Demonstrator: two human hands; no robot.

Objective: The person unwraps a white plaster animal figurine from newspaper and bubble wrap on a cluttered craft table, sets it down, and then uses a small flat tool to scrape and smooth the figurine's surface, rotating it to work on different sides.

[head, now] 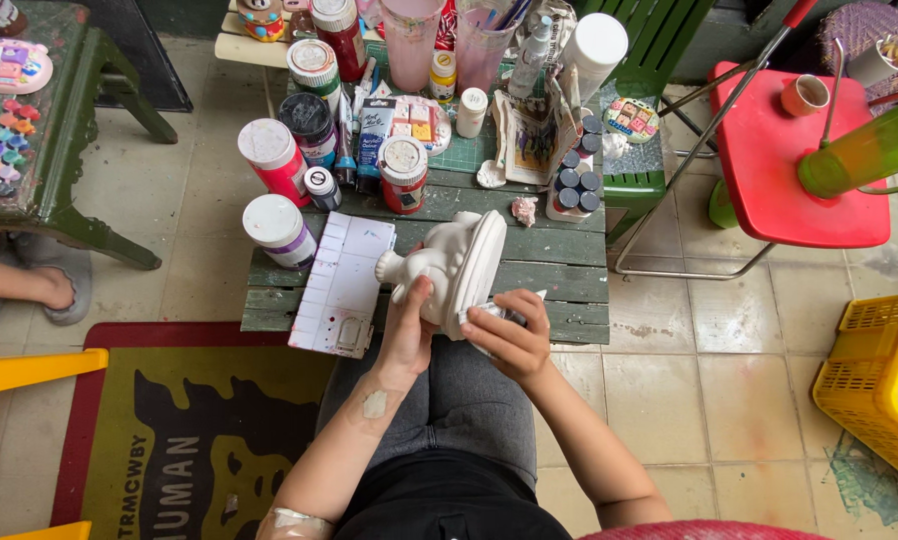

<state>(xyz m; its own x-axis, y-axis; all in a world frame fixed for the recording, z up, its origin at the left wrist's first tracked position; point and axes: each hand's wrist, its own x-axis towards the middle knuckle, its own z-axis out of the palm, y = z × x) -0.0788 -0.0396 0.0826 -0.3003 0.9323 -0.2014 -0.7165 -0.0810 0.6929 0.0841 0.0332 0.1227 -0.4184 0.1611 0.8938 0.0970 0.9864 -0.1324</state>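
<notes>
On green slatted table [559, 265], tiled floor [669, 390], paint bottles [274, 160], white figurine [459, 265]

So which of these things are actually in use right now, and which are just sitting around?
In use:
- white plaster figure, held by left hand
- small whitish piece, too hidden to identify, in right hand

Lying about:
- white palette
- paint jars
- small dark-lidded pots
- red stool
- yellow crate

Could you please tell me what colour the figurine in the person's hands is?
The figurine is plain unpainted white, seen in the head view.
</notes>
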